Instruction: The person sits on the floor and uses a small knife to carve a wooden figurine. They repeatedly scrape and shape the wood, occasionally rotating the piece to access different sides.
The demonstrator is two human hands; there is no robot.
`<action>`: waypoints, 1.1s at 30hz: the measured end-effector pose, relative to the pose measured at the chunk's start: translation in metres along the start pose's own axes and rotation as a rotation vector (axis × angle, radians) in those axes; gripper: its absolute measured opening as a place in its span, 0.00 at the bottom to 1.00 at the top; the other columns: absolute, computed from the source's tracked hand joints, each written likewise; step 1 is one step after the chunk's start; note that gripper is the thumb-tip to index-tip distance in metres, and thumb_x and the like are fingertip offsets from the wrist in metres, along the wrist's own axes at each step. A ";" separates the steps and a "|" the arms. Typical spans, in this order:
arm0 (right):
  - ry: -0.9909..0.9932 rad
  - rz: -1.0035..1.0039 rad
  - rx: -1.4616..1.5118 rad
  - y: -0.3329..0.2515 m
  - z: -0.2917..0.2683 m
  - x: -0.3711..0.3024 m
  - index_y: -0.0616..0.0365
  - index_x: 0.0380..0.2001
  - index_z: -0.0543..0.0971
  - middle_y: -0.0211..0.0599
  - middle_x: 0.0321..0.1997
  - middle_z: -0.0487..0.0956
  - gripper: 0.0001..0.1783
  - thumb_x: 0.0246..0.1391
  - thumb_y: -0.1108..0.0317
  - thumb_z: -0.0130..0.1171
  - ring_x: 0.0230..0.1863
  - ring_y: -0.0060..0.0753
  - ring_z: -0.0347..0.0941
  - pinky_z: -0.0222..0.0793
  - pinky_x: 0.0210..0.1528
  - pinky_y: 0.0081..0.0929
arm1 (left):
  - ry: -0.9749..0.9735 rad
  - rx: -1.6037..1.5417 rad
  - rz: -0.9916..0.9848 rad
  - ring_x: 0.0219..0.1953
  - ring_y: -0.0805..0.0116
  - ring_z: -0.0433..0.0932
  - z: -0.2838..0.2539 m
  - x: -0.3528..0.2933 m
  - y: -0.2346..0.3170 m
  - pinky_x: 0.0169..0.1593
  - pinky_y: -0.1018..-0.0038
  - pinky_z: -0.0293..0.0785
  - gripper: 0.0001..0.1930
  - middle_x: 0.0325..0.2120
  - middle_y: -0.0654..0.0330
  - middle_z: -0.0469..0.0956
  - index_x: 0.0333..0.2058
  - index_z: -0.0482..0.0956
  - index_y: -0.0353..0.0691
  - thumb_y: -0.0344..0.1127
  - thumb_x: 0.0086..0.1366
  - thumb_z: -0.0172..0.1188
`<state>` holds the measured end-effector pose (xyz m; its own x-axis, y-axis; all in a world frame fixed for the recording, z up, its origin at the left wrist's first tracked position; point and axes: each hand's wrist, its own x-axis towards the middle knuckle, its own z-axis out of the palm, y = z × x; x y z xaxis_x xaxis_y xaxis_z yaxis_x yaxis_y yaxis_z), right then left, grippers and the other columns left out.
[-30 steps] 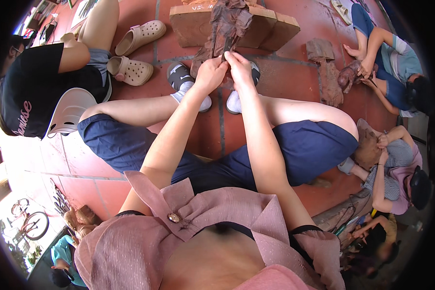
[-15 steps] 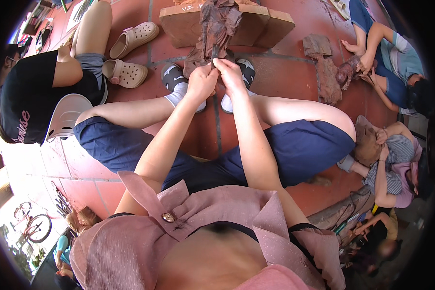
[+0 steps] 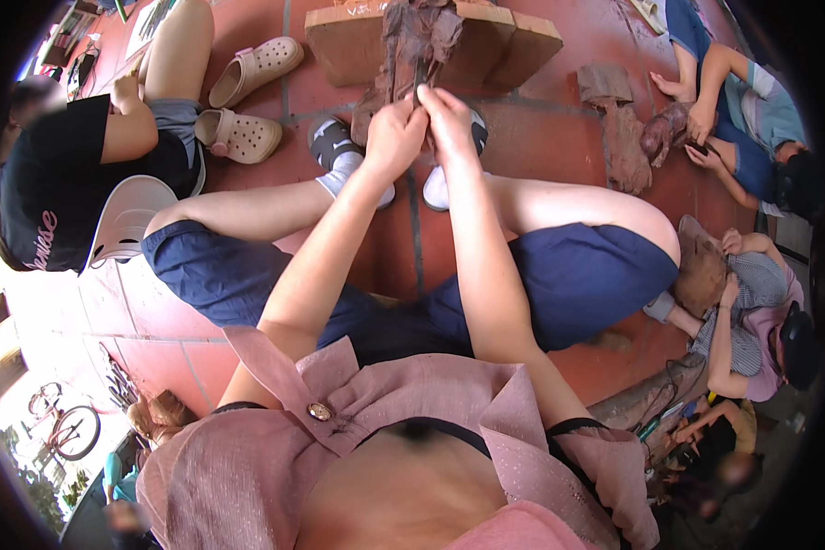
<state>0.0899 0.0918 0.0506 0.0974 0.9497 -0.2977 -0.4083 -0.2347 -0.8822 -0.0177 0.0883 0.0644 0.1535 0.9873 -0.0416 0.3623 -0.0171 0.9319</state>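
Note:
Straight ahead, a reddish-brown carved wooden figure (image 3: 422,32) leans against a wooden block (image 3: 509,46), its lower part coming down toward my feet. My left hand (image 3: 396,139) and my right hand (image 3: 449,124) meet over this lower part, fingers closed. Between them they grip a thin dark tool (image 3: 420,71), its narrow end lying along the carving. Its handle is hidden by my fingers, so I cannot tell its exact kind. My feet, in dark sandals (image 3: 330,147) and light socks, flank the base of the carving.
Beige clogs (image 3: 238,136) lie on the red tiled floor (image 3: 522,137), near a person with a white-brimmed cap (image 3: 133,220). Another carved wooden piece (image 3: 625,151) rests at right, where a person (image 3: 752,101) works on it. Farther down, another person holds a brown carving (image 3: 697,275).
Both my hands have shifted slightly up and to the right along the carving with the tool. At far right, the co-worker's hands have moved a little.

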 end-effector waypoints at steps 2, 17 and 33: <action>-0.048 0.045 0.028 0.004 -0.007 0.006 0.60 0.28 0.80 0.26 0.20 0.74 0.12 0.58 0.62 0.57 0.19 0.16 0.66 0.60 0.19 0.19 | -0.065 -0.074 -0.112 0.16 0.64 0.77 0.001 0.001 0.001 0.23 0.69 0.72 0.16 0.14 0.54 0.76 0.26 0.76 0.31 0.39 0.64 0.48; 0.072 -0.002 -0.026 0.044 -0.002 0.002 0.60 0.25 0.78 0.26 0.19 0.73 0.14 0.58 0.60 0.58 0.19 0.16 0.65 0.60 0.19 0.20 | -0.166 -0.149 -0.257 0.12 0.75 0.69 -0.008 -0.018 -0.015 0.16 0.78 0.65 0.14 0.14 0.61 0.73 0.27 0.74 0.35 0.37 0.67 0.47; 0.051 -0.021 0.077 0.032 0.012 -0.005 0.63 0.30 0.79 0.30 0.27 0.78 0.14 0.62 0.63 0.53 0.25 0.19 0.70 0.66 0.27 0.21 | -0.020 -0.100 -0.121 0.12 0.76 0.68 -0.006 -0.026 -0.041 0.16 0.79 0.63 0.12 0.12 0.63 0.71 0.30 0.75 0.35 0.37 0.67 0.48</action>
<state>0.0651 0.0820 0.0283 0.1521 0.9418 -0.2997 -0.4743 -0.1965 -0.8582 -0.0417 0.0643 0.0295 0.1333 0.9777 -0.1623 0.2864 0.1187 0.9507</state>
